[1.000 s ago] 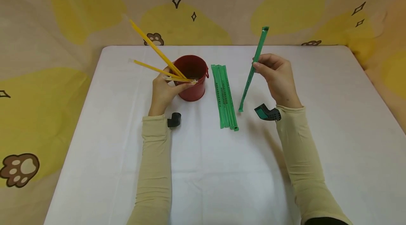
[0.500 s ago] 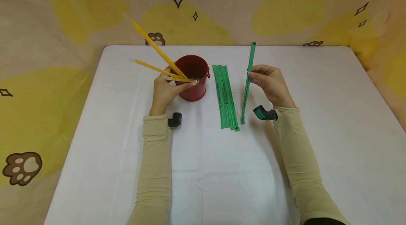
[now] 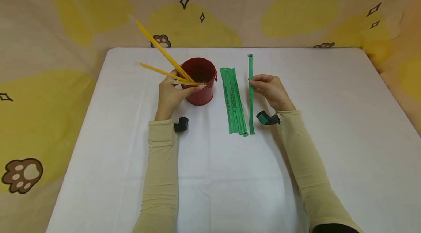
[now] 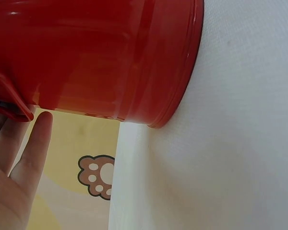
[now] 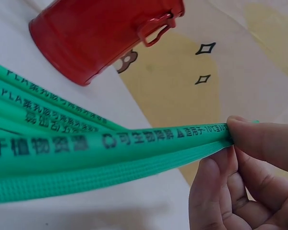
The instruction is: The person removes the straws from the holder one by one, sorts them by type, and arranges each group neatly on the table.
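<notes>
My left hand [image 3: 171, 94] grips the small red metal bucket [image 3: 201, 96] by its left side, thumb in front and fingers behind. In the left wrist view, fingers [image 4: 36, 148] show beside the bucket's lug. Several wrapped yellow straws [image 3: 164, 53] lean left out over the bucket's rim, above that hand. My right hand [image 3: 271, 90] pinches one green-wrapped straw [image 3: 251, 109] between thumb and fingertips. It lines up just right of a row of several green straws [image 3: 233, 101] lying on the table. Printed lettering shows on the green wrappers in the right wrist view.
The white table [image 3: 210, 189] carries the bucket and the green straws. Behind it hangs a patterned yellow-and-beige cloth [image 3: 296, 6]. Small black cameras [image 3: 268, 118] are worn at both wrists.
My right hand has moved left and toward me with its green straw, which turned from slanted to nearly parallel with the row. The left hand and the bucket have stayed put.
</notes>
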Action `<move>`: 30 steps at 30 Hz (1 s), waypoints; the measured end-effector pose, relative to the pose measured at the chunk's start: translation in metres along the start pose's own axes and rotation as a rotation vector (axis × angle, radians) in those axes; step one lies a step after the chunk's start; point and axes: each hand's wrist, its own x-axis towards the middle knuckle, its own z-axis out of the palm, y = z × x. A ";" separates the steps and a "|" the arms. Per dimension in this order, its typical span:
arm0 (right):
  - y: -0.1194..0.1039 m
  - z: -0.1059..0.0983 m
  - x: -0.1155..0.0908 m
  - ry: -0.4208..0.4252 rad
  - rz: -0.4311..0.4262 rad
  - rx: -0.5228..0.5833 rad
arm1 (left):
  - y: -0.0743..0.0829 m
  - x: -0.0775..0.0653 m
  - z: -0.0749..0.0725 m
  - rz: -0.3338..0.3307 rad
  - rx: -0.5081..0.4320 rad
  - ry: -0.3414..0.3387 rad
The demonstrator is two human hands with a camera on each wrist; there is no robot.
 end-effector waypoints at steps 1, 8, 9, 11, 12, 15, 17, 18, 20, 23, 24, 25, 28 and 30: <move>0.002 0.000 0.001 0.013 0.007 -0.009 | 0.005 -0.002 0.000 -0.001 0.000 -0.003; 0.012 0.000 0.008 0.081 0.047 -0.156 | 0.036 -0.011 -0.003 0.000 0.016 -0.010; 0.014 0.001 0.009 0.086 0.055 -0.190 | 0.036 -0.011 -0.003 -0.001 0.019 -0.007; 0.017 0.001 0.011 0.090 0.068 -0.250 | 0.032 -0.010 -0.003 0.002 0.021 -0.002; 0.019 0.001 0.011 0.090 0.072 -0.277 | 0.027 -0.009 -0.002 0.004 0.017 -0.001; 0.023 0.000 0.013 0.091 0.087 -0.298 | 0.012 -0.004 -0.001 0.003 0.010 0.003; 0.026 0.001 0.014 0.099 0.087 -0.271 | 0.001 -0.001 0.000 0.004 -0.002 0.004; 0.027 0.001 0.014 0.100 0.087 -0.253 | 0.000 -0.001 0.000 0.005 -0.006 0.003; 0.029 0.002 0.015 0.113 0.084 -0.226 | -0.001 0.000 0.000 0.011 -0.013 0.002; 0.031 0.004 0.014 0.132 0.076 -0.217 | -0.002 0.000 0.000 0.020 -0.019 0.003; 0.031 0.005 0.014 0.132 0.072 -0.226 | -0.002 0.000 0.000 0.023 -0.017 0.003; 0.031 0.006 0.014 0.139 0.068 -0.237 | -0.002 0.000 0.000 0.024 -0.015 0.003; 0.032 0.007 0.014 0.143 0.057 -0.258 | -0.003 0.000 0.000 0.026 -0.006 0.007; 0.033 0.008 0.014 0.144 0.052 -0.266 | -0.002 0.000 0.000 0.023 -0.001 0.009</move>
